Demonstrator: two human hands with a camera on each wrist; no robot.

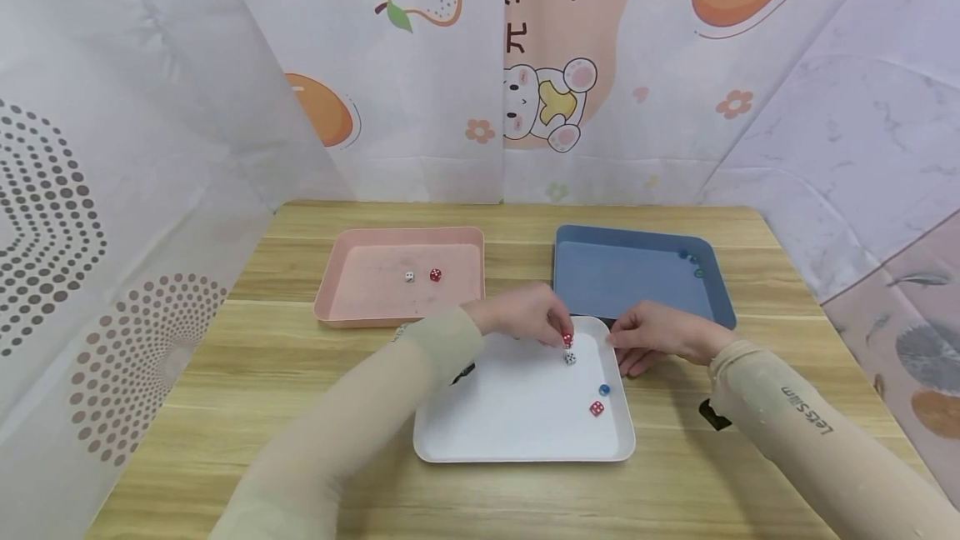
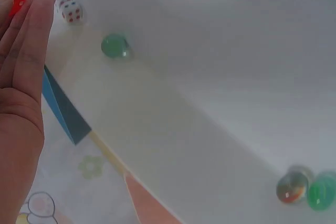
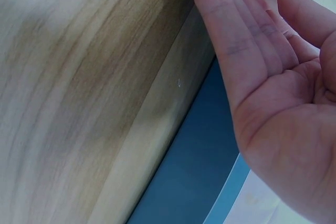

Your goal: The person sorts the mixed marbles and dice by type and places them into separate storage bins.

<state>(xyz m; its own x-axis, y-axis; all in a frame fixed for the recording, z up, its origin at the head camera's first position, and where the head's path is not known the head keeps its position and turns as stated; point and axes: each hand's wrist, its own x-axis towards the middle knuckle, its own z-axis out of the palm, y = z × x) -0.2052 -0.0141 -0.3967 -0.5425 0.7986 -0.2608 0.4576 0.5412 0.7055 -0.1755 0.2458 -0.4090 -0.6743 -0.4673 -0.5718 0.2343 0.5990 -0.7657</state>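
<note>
Beige long sleeves [image 1: 795,407] come nearest to the camera, and between them lies the shallow white rectangular tray [image 1: 510,415] on the light wooden table [image 1: 750,473]. The left hand [image 1: 528,312] pinches a red cube die with white dots [image 1: 567,340] above the far right part of the white tray. Just below this die, inside the white tray, is a white die with dark dots [image 1: 570,358]. The right hand [image 1: 656,332] grips the right rim of the white tray near its far corner, with its thumb at the edge.

Along the right side of the white tray, a small blue ball [image 1: 604,390] lies near a second red die [image 1: 597,408]. The left wrist view shows also a green glass ball [image 2: 114,46] near the white die.

Beyond the white tray to the left stands a shallow pink tray [image 1: 367,273], holding one white die [image 1: 409,277] and one red die [image 1: 436,275]; beyond it to the right, a blue tray [image 1: 622,273] holds small greenish balls [image 1: 699,272]. The left forearm hides the far left part of the white tray, and the right hand partly covers the near edge of the blue tray.
</note>
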